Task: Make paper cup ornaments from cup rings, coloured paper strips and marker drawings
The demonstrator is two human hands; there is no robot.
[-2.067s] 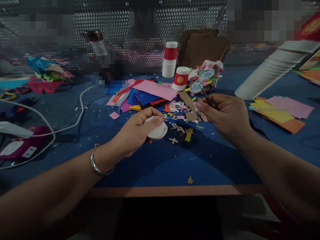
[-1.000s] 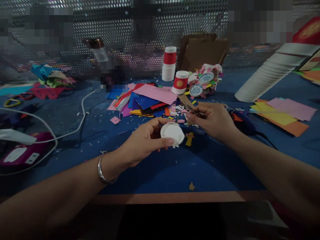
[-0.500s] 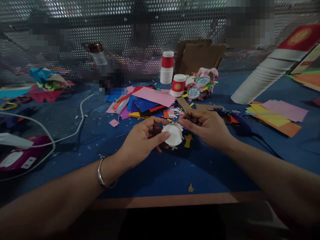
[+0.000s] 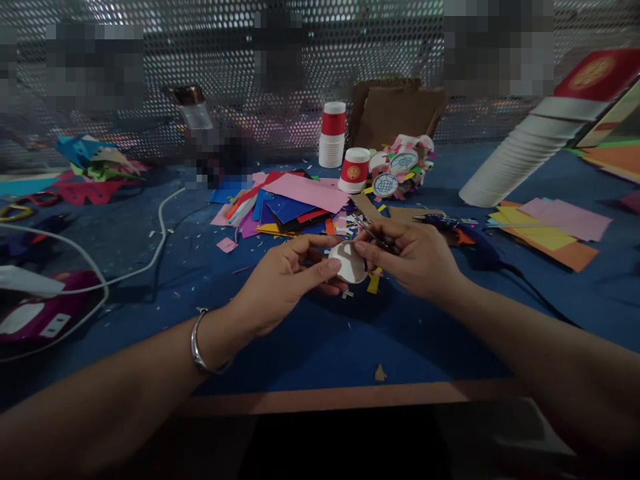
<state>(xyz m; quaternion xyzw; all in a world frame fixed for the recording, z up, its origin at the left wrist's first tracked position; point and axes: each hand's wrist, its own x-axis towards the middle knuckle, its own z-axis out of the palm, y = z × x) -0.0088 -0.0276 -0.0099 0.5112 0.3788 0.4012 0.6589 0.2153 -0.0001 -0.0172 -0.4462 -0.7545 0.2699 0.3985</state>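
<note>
Near the middle of the table, my left hand (image 4: 295, 273) pinches a small round white paper piece (image 4: 350, 267) between thumb and fingers. It looks like the base of a paper cup, and a shadow falls across it. My right hand (image 4: 410, 257) is closed round a slim dark metal tool (image 4: 369, 231), whose tip points up and left; most of it is hidden in the fingers, so its kind is unclear. The right thumb and fingertips meet the upper right edge of the white piece. Paper scraps (image 4: 373, 283) lie just beneath.
Coloured paper sheets (image 4: 305, 193) lie beyond my hands. Behind stand red-and-white paper cups (image 4: 354, 172), a decorated paper craft (image 4: 400, 167) and cardboard (image 4: 395, 117). A leaning cup stack (image 4: 525, 147) and a glue gun (image 4: 475, 245) are right; a white cable (image 4: 163, 227) curves at left.
The white piece has tilted and turned in my left hand. My right thumb has come in against its edge, with the metal tool still held.
</note>
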